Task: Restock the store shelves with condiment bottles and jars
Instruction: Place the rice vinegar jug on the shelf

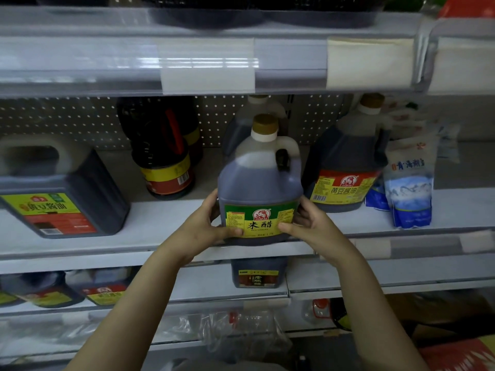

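The vinegar jug is upright at the front edge of the middle shelf. Its long axis is vertical, gold cap up, handle to the right, green-and-yellow label facing me. Dark liquid fills it to the shoulder. My left grip and right grip clamp its lower sides, thumbs on the label. One similar jug stands behind, one red-labelled jug to the right, and two dark bottles to the left.
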`<state>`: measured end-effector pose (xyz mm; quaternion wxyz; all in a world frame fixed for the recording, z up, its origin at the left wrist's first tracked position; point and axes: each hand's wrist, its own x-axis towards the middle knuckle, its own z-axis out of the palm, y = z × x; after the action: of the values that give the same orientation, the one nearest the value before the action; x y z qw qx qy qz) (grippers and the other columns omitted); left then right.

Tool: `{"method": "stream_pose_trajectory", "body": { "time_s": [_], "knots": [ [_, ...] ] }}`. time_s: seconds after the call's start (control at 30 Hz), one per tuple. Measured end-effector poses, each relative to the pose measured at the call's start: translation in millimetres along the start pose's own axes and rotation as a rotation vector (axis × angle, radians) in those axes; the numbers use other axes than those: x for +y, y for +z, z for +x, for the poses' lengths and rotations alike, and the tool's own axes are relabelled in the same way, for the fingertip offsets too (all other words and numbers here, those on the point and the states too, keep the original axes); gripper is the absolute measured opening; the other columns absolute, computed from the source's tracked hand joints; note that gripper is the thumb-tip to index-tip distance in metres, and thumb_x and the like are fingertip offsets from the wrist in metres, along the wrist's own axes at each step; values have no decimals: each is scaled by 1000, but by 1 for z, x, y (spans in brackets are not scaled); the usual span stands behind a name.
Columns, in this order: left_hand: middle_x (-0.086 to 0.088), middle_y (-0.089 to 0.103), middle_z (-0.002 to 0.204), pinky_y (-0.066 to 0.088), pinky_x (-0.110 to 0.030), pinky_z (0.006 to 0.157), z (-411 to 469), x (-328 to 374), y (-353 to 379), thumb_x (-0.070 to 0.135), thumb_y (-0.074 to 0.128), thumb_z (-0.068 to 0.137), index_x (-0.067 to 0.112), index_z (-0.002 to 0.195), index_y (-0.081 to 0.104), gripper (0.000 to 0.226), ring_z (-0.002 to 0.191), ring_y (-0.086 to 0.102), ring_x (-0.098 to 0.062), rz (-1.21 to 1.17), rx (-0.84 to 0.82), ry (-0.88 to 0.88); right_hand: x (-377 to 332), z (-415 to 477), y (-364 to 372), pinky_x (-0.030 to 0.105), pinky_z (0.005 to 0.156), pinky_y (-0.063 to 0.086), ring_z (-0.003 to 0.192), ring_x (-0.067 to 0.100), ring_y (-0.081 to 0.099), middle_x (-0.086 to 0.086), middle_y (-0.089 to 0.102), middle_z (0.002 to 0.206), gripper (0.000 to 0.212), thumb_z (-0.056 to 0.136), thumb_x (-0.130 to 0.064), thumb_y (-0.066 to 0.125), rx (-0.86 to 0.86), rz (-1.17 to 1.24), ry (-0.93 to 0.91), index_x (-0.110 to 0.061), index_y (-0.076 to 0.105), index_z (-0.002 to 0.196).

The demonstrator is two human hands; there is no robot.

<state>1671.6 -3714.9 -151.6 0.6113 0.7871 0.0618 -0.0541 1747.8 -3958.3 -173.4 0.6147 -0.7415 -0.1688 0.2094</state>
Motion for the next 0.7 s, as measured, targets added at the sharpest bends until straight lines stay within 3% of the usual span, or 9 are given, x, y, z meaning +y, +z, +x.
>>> {"method": "stream_pose_trajectory", "body": {
  "time_s": [0.17,0.27,0.37,0.5,0.7],
  "knots": [
    [16,64,122,48,-20,96,6,-3,0,6,79,74,30,141,40,80,119,55,1,-11,11,16,4,3,2,25,96,50,121,5,56,-8,60,130,72,80,-13,74,27,30,-23,-25,41,143],
    [11,64,124,46,-21,97,14,-3,-2,4,78,74,27,138,45,76,122,54,-4,-35,45,15,0,13,2,11,84,48,110,-11,57,-17,60,124,69,83,-4,71,34,58,-28,-27,42,141],
    [10,64,125,44,-29,104,22,-5,-5,8,79,74,27,134,47,72,122,54,-4,-21,34,9,1,19,0,8,80,47,106,-15,57,-21,59,121,68,84,-5,70,35,63,-17,-31,41,140],
    [9,61,129,41,-29,107,25,-5,-9,14,80,73,28,137,43,75,124,51,-4,0,4,-2,3,22,-4,14,91,48,121,3,55,-9,58,134,76,82,-14,74,-1,37,10,-29,37,147],
    [7,60,131,39,-32,109,27,-2,-10,13,81,71,32,134,41,76,128,48,-6,-1,-20,-37,3,27,-9,32,106,44,124,9,55,-4,58,136,87,73,-25,78,-32,32,40,-29,34,148]
  ]
}}
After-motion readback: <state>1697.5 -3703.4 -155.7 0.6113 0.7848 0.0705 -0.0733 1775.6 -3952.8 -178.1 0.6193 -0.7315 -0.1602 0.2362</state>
